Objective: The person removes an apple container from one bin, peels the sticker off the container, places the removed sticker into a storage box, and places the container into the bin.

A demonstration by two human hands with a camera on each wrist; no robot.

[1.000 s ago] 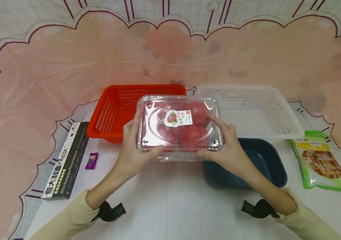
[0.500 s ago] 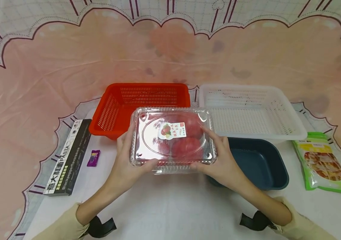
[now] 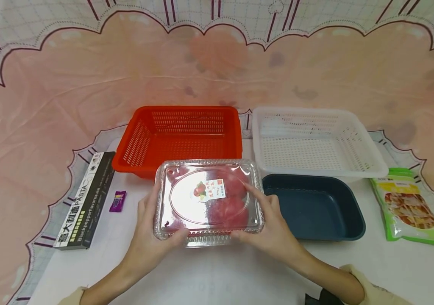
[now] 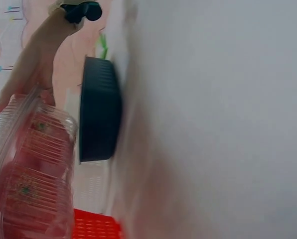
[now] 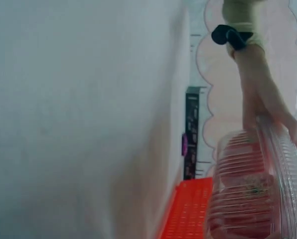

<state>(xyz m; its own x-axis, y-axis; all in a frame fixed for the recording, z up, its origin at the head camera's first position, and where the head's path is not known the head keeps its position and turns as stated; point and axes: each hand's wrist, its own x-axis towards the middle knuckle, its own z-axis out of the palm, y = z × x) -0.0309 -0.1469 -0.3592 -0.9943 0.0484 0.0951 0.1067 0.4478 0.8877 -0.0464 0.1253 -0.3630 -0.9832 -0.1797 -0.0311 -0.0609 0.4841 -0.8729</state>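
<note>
Both hands hold a clear plastic clamshell box (image 3: 209, 203) of round red fruit, with a white label on its lid. The left hand (image 3: 152, 231) grips its left end, thumb over the front edge. On the other end, the right hand (image 3: 266, 224) holds it with thumb at the front and a finger on the lid. In the left wrist view, the clamshell box (image 4: 34, 184) is raised off the white table, its ribbed side and the fruit showing. The right wrist view also shows the clamshell box (image 5: 248, 194) clear of the surface, with the left hand (image 5: 263, 94) at its far end.
Behind the box stand a red basket (image 3: 140, 144) and a white basket (image 3: 362, 148). A dark blue tub (image 3: 316, 212) is to its right. A green snack bag (image 3: 411, 207) lies far right. At left are a black pasta box (image 3: 85, 201) and a small purple packet (image 3: 118, 201).
Both hands have brought the clamshell box down the view, toward the person and slightly left. It now overlaps less of the red basket and has uncovered the dark blue tub.
</note>
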